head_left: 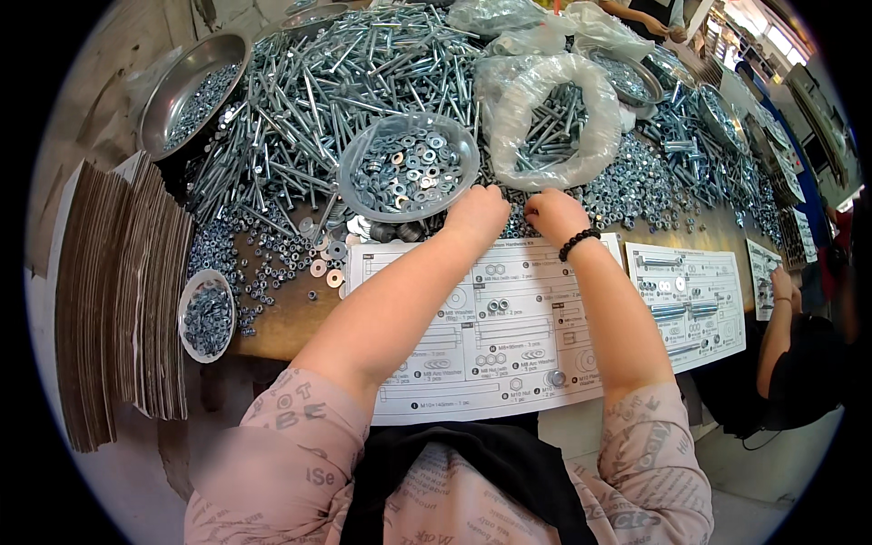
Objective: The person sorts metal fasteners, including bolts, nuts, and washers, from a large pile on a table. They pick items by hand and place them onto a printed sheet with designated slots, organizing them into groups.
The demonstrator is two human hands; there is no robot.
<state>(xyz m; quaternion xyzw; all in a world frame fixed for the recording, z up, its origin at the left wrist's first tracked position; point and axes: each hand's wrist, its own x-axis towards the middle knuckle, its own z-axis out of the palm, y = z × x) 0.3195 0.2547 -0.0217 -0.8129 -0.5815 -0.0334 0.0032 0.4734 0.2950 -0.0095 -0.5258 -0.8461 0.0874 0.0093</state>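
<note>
Both my arms reach forward over a white printed parts sheet (445, 363). My left hand (479, 213) is closed, its fingers curled into loose nuts beside a clear plastic bowl of flat washers (409, 173). What its fingertips hold, if anything, is hidden. Just to its right, my right hand (558, 218) has its fingers bent together over small nuts (516, 223); anything pinched there is too small to name. A dark bead bracelet (579, 242) circles the right wrist. A small round metal piece (556, 377) lies on the sheet near my right forearm.
Long bolts (354, 59) are heaped behind the washer bowl. An open plastic bag of bolts (604, 118) stands beyond my right hand. At left are a metal bowl (153, 123), a small white bowl (229, 313) and cardboard stacks (86, 309). Another person's hand (783, 283) works at right.
</note>
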